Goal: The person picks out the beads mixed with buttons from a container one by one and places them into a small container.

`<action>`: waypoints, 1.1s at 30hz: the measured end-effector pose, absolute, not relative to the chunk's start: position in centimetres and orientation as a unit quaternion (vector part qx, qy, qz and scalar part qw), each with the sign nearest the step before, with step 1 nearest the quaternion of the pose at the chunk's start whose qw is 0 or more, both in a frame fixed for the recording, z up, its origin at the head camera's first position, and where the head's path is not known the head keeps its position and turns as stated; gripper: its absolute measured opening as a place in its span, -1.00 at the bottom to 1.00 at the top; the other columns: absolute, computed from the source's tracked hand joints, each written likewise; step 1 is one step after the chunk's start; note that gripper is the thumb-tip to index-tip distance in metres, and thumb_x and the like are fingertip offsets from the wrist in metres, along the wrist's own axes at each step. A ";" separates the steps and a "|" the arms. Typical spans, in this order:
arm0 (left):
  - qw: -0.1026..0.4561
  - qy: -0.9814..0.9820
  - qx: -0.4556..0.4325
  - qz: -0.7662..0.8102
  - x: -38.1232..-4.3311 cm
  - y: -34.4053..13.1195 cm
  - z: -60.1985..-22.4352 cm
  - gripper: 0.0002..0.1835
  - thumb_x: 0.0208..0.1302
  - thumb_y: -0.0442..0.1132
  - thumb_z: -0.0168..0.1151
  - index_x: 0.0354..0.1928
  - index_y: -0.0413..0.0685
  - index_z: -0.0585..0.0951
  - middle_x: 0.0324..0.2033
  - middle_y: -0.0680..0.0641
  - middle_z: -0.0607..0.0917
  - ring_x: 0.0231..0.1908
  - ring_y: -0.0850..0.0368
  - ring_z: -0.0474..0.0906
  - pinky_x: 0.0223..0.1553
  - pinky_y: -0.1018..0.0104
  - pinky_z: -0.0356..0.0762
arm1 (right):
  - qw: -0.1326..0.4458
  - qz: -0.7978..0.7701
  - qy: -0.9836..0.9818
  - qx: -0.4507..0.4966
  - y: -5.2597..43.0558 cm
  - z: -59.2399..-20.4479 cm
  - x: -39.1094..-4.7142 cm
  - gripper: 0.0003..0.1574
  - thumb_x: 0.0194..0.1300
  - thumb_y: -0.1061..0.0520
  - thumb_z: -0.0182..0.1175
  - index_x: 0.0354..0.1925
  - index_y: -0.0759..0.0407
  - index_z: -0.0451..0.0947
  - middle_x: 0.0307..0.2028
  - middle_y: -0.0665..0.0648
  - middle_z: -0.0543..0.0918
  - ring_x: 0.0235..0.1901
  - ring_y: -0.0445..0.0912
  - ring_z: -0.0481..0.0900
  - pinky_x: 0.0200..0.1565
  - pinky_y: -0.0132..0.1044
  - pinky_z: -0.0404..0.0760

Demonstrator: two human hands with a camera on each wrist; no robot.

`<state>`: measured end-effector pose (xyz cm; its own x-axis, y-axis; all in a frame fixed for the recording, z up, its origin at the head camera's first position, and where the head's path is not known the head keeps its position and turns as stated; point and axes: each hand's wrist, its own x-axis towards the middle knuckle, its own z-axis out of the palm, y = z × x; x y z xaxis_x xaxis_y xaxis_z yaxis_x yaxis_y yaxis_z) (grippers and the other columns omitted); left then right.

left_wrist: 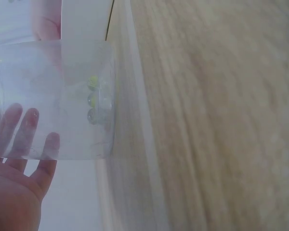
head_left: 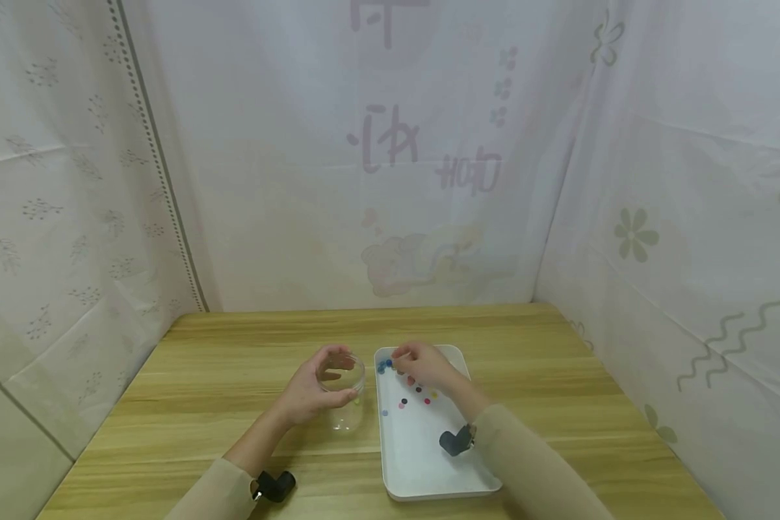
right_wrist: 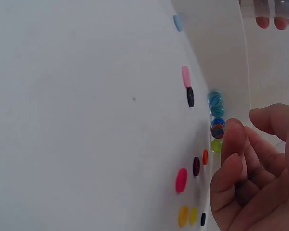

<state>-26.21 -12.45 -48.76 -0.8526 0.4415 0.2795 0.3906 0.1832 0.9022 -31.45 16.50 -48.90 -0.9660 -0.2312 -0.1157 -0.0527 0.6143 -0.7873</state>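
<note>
My left hand [head_left: 305,393] grips a clear plastic jar [head_left: 343,417] round its upper part, upright beside the tray's left side. Inside at the jar's bottom sit several glass marbles [left_wrist: 92,100], some with yellow-green in them. Over the far end of the white tray [head_left: 422,466] is my right hand [head_left: 429,367], fingers loosely bent and thumb apart from the index finger. Nothing shows between them. Right by its fingertips, several marbles [right_wrist: 216,99] lie along the tray wall: light blue ones, a blue-and-red one [right_wrist: 218,129] and a yellow-green one [right_wrist: 216,145], partly behind the fingers.
Scattered on the tray floor are small flat button-like discs: a bright pink one [right_wrist: 181,181], a yellow one [right_wrist: 183,216], a light blue one [right_wrist: 178,23] and several others. The tray has raised walls and stands on a wooden table [head_left: 234,375]. Printed curtains [head_left: 286,180] hang around the table.
</note>
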 end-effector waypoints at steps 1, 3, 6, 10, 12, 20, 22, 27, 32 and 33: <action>0.023 0.768 0.270 0.580 -26.2 -12.4 -48.7 -0.21 0.28 -0.20 0.60 0.47 -0.21 0.43 0.30 -0.23 0.69 0.35 -0.29 0.61 0.37 -0.33 0.56 | 0.103 -0.431 0.893 -0.081 16.5 -49.1 -31.5 -0.69 0.56 0.06 0.32 0.19 0.09 0.71 -0.26 0.06 0.75 -0.43 -0.08 0.63 -0.38 -0.27 0.60; 0.023 0.768 0.270 0.580 -26.2 -12.4 -48.8 -0.21 0.28 -0.20 0.59 0.48 -0.22 0.42 0.30 -0.23 0.69 0.35 -0.29 0.61 0.37 -0.32 0.56 | 0.103 -0.430 0.893 -0.086 16.5 -49.4 -31.5 -0.67 0.56 0.06 0.32 0.20 0.08 0.70 -0.30 0.06 0.74 -0.45 -0.09 0.62 -0.39 -0.27 0.60; 0.023 0.769 0.269 0.580 -26.2 -12.4 -48.8 -0.20 0.29 -0.21 0.59 0.48 -0.23 0.42 0.30 -0.23 0.69 0.36 -0.27 0.61 0.36 -0.27 0.56 | 0.105 -0.431 0.892 -0.089 16.6 -49.8 -31.5 -0.66 0.56 0.06 0.32 0.22 0.07 0.69 -0.35 0.06 0.71 -0.48 -0.11 0.60 -0.43 -0.30 0.58; 0.023 0.771 0.267 0.577 -26.3 -12.3 -48.8 -0.21 0.29 -0.22 0.60 0.48 -0.22 0.42 0.31 -0.22 0.69 0.36 -0.26 0.61 0.36 -0.22 0.56 | 0.109 -0.433 0.890 -0.090 16.6 -50.0 -31.5 -0.64 0.57 0.07 0.32 0.24 0.09 0.68 -0.39 0.06 0.70 -0.51 -0.13 0.58 -0.45 -0.33 0.56; 0.021 0.772 0.267 0.576 -26.3 -12.3 -48.8 -0.21 0.29 -0.22 0.60 0.48 -0.20 0.43 0.30 -0.21 0.69 0.35 -0.26 0.62 0.35 -0.20 0.57 | 0.109 -0.433 0.890 -0.090 16.6 -50.1 -31.4 -0.64 0.57 0.07 0.32 0.24 0.10 0.68 -0.39 0.06 0.69 -0.52 -0.13 0.58 -0.46 -0.34 0.55; 0.020 0.769 0.272 0.579 -26.2 -12.4 -49.0 -0.22 0.28 -0.22 0.59 0.47 -0.19 0.43 0.30 -0.22 0.69 0.35 -0.27 0.62 0.34 -0.20 0.56 | 0.109 -0.427 0.894 -0.086 16.5 -50.5 -31.4 -0.67 0.57 0.09 0.32 0.22 0.08 0.68 -0.35 0.05 0.69 -0.50 -0.13 0.58 -0.46 -0.34 0.55; 0.021 0.767 0.273 0.580 -26.2 -12.4 -49.0 -0.22 0.28 -0.22 0.60 0.47 -0.20 0.43 0.30 -0.23 0.69 0.35 -0.28 0.61 0.35 -0.23 0.56 | 0.111 -0.428 0.893 -0.085 16.5 -50.6 -31.4 -0.68 0.56 0.09 0.33 0.21 0.06 0.70 -0.36 0.05 0.69 -0.51 -0.14 0.59 -0.46 -0.35 0.54; 0.021 0.767 0.273 0.580 -26.2 -12.5 -49.0 -0.22 0.28 -0.21 0.60 0.46 -0.20 0.43 0.30 -0.22 0.69 0.35 -0.29 0.61 0.35 -0.26 0.56 | 0.111 -0.426 0.892 -0.098 16.5 -50.7 -31.3 -0.73 0.54 0.11 0.34 0.15 0.05 0.72 -0.39 0.04 0.66 -0.52 -0.13 0.57 -0.52 -0.35 0.50; 0.018 0.770 0.273 0.576 -26.2 -12.5 -49.0 -0.23 0.29 -0.21 0.59 0.46 -0.20 0.43 0.30 -0.22 0.69 0.35 -0.28 0.61 0.35 -0.26 0.56 | 0.104 -0.423 0.894 -0.103 16.4 -50.7 -31.3 -0.77 0.52 0.11 0.36 0.10 0.02 0.74 -0.41 0.03 0.63 -0.54 -0.14 0.55 -0.55 -0.35 0.47; 0.018 0.771 0.273 0.575 -26.2 -12.5 -49.0 -0.23 0.29 -0.21 0.59 0.46 -0.20 0.44 0.30 -0.22 0.69 0.35 -0.28 0.62 0.35 -0.26 0.57 | 0.101 -0.421 0.895 -0.105 16.3 -50.8 -31.3 -0.76 0.50 0.11 0.37 0.09 0.02 0.74 -0.41 0.03 0.63 -0.54 -0.14 0.55 -0.55 -0.35 0.47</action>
<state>-26.23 -12.53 -49.01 -0.8508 0.4409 0.2860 0.3998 0.1897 0.8967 -31.32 16.35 -50.80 -0.9575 -0.2734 -0.0924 -0.1029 0.6227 -0.7757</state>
